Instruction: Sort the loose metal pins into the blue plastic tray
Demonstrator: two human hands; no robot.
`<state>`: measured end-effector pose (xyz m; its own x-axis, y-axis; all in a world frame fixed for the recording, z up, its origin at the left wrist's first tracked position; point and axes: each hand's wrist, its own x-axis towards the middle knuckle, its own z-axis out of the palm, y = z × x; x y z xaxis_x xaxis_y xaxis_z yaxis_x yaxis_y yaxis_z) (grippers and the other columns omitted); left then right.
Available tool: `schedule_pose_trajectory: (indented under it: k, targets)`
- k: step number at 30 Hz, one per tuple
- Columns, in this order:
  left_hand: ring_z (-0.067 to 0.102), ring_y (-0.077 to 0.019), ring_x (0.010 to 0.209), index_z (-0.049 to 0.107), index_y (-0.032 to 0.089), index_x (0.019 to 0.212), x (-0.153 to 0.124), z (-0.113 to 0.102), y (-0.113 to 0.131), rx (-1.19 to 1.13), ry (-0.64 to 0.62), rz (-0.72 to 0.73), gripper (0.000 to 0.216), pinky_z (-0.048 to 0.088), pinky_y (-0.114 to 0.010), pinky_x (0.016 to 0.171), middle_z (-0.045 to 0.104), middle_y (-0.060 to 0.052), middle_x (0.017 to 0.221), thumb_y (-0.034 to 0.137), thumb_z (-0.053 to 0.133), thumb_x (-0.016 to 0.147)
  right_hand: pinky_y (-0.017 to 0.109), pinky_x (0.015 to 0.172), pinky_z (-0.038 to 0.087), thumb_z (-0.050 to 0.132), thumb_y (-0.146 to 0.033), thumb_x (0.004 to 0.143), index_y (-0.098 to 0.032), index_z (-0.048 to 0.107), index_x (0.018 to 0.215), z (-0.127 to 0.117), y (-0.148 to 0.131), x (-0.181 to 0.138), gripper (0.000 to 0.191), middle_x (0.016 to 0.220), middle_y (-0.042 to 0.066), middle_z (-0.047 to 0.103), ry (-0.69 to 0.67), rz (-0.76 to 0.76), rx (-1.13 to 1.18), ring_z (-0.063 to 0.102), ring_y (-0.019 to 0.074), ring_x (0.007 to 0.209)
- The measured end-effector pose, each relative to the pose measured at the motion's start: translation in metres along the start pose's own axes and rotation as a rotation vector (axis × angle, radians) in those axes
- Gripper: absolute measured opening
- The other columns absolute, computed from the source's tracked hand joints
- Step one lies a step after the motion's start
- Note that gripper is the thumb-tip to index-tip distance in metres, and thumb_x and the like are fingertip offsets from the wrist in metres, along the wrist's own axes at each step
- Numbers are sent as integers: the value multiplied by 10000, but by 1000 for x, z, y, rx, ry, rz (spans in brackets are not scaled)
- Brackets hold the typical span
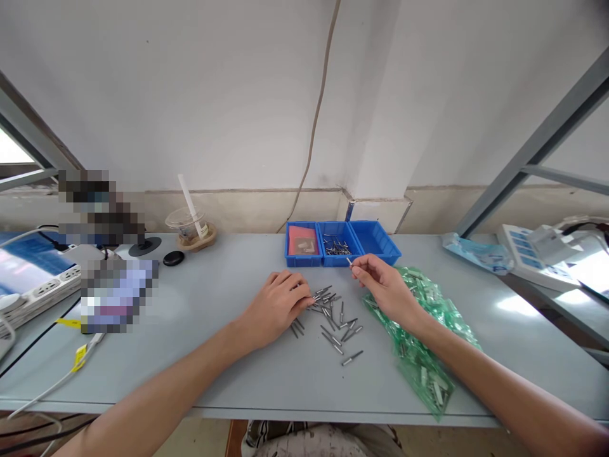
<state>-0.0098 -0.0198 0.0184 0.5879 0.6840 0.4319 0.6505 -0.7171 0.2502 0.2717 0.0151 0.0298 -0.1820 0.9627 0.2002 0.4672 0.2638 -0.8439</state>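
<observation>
Several small metal pins point(335, 317) lie scattered on the grey table point(228, 374) in front of me. My left hand point(276, 304) rests palm down at the left edge of the pile, fingers curled onto the pins. My right hand point(385, 285) is raised a little to the right of the pile and pinches a single pin point(349, 261) between thumb and fingertips, close to the middle blue bin point(337, 244), which holds more pins. My right forearm lies over a green plastic bag point(423, 336) of small parts.
Three joined blue bins stand at the back: the left one point(302, 244) holds pinkish pieces, the right one point(377, 240) looks empty. A plastic cup with a straw point(189, 225), a black puck point(174, 258), power strips point(38, 292) and cables lie left. White devices point(537, 251) sit right.
</observation>
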Motion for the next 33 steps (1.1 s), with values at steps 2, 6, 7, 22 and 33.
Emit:
schedule_pose_trajectory:
  k: [2, 6, 7, 22, 33]
  targets:
    - [557, -216, 967, 587, 203, 966, 0, 1, -1, 7, -2, 0, 226, 413, -382, 886, 658, -40, 1048, 279, 457, 1135, 320, 661, 437, 556, -502, 1034, -261, 639, 1027, 0, 0, 0, 256, 875, 14, 644, -4, 5, 6, 544, 194, 758]
    - [544, -219, 953, 580, 196, 963, 0, 3, -4, 37, -1, 2, 238, 411, -384, 882, 655, -47, 1038, 266, 434, 1138, 316, 648, 430, 555, -508, 1034, -259, 642, 1027, 0, 0, 0, 264, 878, 17, 645, -14, 5, 15, 538, 194, 751]
    - [542, -222, 954, 581, 195, 961, -1, 4, -4, 47, 0, 3, 239, 412, -385, 881, 654, -48, 1030, 264, 434, 1137, 317, 652, 433, 556, -508, 1033, -258, 642, 1027, 0, 0, 0, 265, 880, 18, 647, -15, 4, 15, 539, 196, 755]
    - [527, -226, 909, 560, 194, 901, 0, 0, -1, 91, 22, -4, 265, 408, -379, 849, 632, -50, 939, 208, 406, 1116, 324, 637, 449, 547, -534, 1029, -257, 652, 1060, 0, 0, 0, 298, 892, 35, 674, -33, 13, 14, 562, 202, 758]
    - [504, -213, 859, 521, 200, 844, 0, 0, 0, 94, 64, -27, 279, 403, -386, 838, 606, -38, 888, 236, 435, 1108, 324, 726, 493, 550, -559, 1036, -231, 674, 1031, -1, -5, 0, 351, 863, 27, 652, -86, 32, 215, 570, 175, 752]
